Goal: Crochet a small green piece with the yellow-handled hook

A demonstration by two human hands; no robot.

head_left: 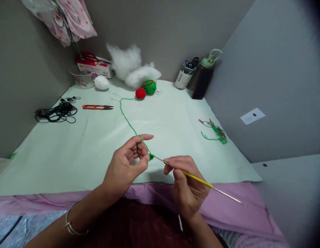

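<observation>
A small green crochet piece (151,157) is pinched between the thumb and a finger of my left hand (127,160). Green yarn (127,120) runs from it over my raised left index finger and back across the table towards a green yarn ball (149,87). My right hand (188,182) grips a crochet hook (197,178) with a yellow handle and metal ends. One end of the hook meets the green piece; the other points down to the right. Whether a loop sits on the hook is too small to tell.
Behind my hands are a red yarn ball (140,93), white stuffing (126,63), a white ball (101,83) and orange thread snips (98,107). Black cord (58,111) lies left, yarn scraps (219,132) right. A bottle (208,62), a phone (202,82) and a pen cup (183,78) stand near the partition.
</observation>
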